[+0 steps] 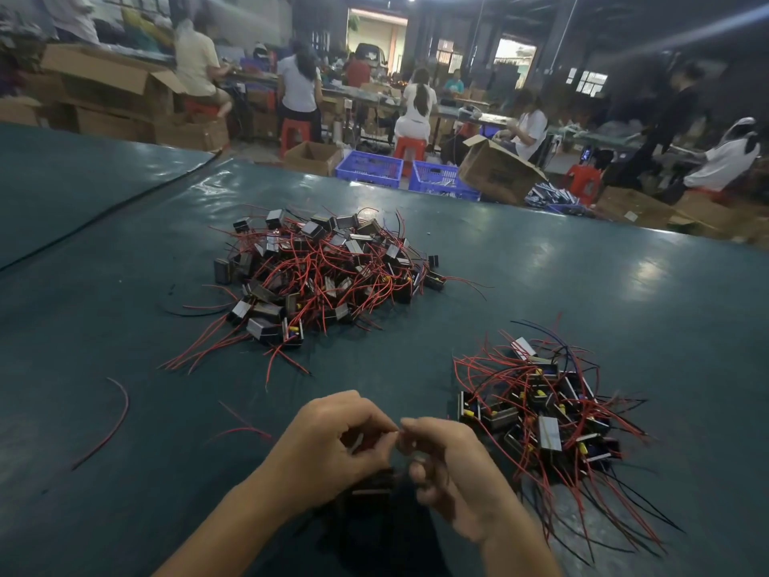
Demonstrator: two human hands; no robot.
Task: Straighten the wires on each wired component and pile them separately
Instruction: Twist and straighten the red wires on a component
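Both hands sit low in the middle, close to the person, over the dark green table (541,260). The left hand (333,443) has its fingers curled in. It looks like it's gripping a small dark component (370,489) that peeks out under the palm, between the two wrists. The right hand (453,464) is curled too, with thumb and forefinger pinched right up against the left fingertips. It's probably pinching one of that component's wires, but it's too blurry there to actually see the wire.

The big pile (324,272) of black boxy parts sits further back, about mid-table, a total tangle of red wires sticking out every way. The smaller pile (553,414) is just right of the right hand. It's the same kind of parts, and its red and black wires mostly fan out toward the near right edge.

A loose red wire (112,422) lies curved on the table off to the left, well apart from both piles. A black cable (104,218) runs diagonally across the far left of the table.

Past the far edge there are blue crates (370,168), open cardboard boxes (495,172) and red stools (410,149), with people seated at long benches.
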